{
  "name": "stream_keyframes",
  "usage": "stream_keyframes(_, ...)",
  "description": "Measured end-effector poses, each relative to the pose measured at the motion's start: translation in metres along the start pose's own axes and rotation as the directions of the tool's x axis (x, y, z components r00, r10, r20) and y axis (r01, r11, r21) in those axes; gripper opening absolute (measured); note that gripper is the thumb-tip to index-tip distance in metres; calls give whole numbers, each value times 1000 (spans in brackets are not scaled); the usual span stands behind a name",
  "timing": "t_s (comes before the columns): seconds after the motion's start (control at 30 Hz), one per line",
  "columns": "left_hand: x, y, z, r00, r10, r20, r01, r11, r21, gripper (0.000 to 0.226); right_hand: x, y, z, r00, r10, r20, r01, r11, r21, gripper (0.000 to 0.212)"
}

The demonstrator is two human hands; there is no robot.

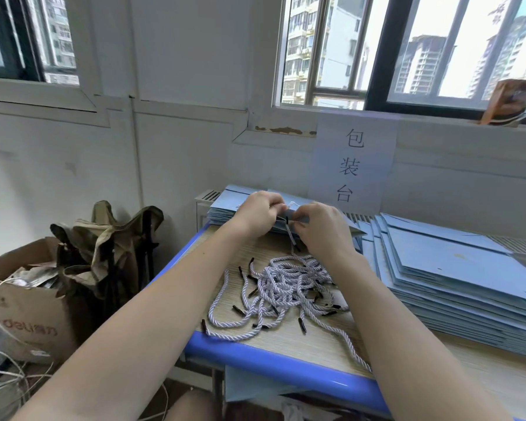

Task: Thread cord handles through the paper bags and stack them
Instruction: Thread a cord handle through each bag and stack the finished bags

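Note:
My left hand (260, 212) and my right hand (319, 227) meet at the top edge of a flat blue paper bag (298, 217) on the far stack (225, 205). Both hands pinch the bag's edge, where a white twisted cord (290, 235) loops over the top and hangs down between them. A tangled pile of white cords with black tips (286, 290) lies on the wooden table (289, 341) in front of the hands. A tall stack of flat blue bags (456, 278) sits at the right.
The table has a blue rim (274, 361). A paper sign with characters (351, 165) hangs on the wall behind. Left of the table stand a folded camouflage stool (113, 247) and a cardboard box of scraps (28, 314). Loose string lies on the floor.

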State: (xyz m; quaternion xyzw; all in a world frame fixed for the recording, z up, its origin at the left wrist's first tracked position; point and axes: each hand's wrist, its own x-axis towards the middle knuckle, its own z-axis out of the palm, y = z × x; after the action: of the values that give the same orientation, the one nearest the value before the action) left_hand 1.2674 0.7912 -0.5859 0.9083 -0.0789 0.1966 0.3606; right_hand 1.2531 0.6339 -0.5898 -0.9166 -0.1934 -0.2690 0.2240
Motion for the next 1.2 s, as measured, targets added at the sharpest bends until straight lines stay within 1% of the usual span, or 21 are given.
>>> stream_keyframes(0.2,2,2,-1,998,-68,-7,68,995,-80,29,2,-4,6,1000,15,22,-15,1000,-22,27)
stream_keyframes(0.3,1,3,-1,997,-75,-7,74,991,-111,25,2,-3,9,1000,-15,15,15,998,-60,21)
stream_keyframes(0.4,0,3,-3,998,-60,-13,58,987,-151,21,2,-3,8,1000,-20,4,21,999,-40,18)
stream_keyframes(0.57,-2,1,-1,994,-62,-85,50,988,-143,21,2,-1,0,999,2,36,-4,998,63,13)
stream_keyframes(0.7,-3,1,-2,985,-59,-160,39,991,-127,19,4,7,-13,995,1,101,3,999,-41,15)
stream_keyframes(0.77,-3,2,-3,977,-52,-207,27,992,-124,21,6,11,-20,995,7,104,-3,999,-38,18)
stream_keyframes(0.8,-3,1,-3,972,-41,-231,14,993,-118,22,6,12,-24,998,13,65,-13,1000,-1,20)
stream_keyframes(0.83,-4,1,-3,968,-23,-251,-3,995,-102,23,7,14,-27,999,35,-8,-35,998,56,22)
stream_keyframes(0.9,-5,1,-4,960,22,-279,-36,998,-48,23,7,18,-33,977,134,-165,-109,983,150,20)
stream_keyframes(0.93,-5,1,-4,957,42,-287,-50,999,-22,23,7,21,-35,959,180,-218,-146,976,162,20)
stream_keyframes(1.0,-6,1,-3,952,64,-300,-63,998,13,24,8,25,-39,935,235,-264,-193,966,173,18)
stream_keyframes(1.07,-7,0,-2,947,72,-314,-67,997,27,25,7,27,-42,930,275,-243,-230,953,197,18)
stream_keyframes(1.2,-6,-1,-1,935,75,-348,-61,997,51,27,4,27,-39,949,301,-94,-280,941,189,20)
